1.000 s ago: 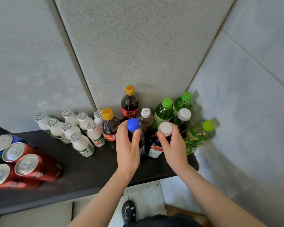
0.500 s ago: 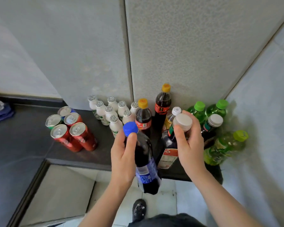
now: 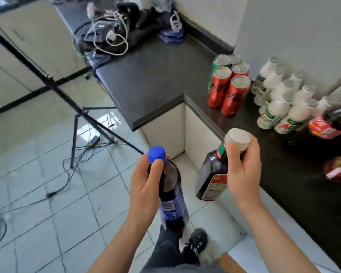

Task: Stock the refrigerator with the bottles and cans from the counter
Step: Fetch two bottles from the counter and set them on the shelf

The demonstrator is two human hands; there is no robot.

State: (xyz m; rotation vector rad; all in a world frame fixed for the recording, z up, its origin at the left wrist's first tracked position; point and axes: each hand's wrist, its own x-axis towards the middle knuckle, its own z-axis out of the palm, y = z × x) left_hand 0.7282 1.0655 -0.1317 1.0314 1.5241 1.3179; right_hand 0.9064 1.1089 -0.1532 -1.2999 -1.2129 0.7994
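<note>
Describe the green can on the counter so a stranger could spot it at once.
Find the black counter, where red cans stand upright just left of the small white bottles. The green can stands with them, at the edge of the group farthest from those bottles. It alone has a green side; the cans touching it are red.

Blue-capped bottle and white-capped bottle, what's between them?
Nothing. In the head view the blue-capped bottle in the left hand and the white-capped bottle in the right hand are apart; only floor tiles show through the gap.
</note>
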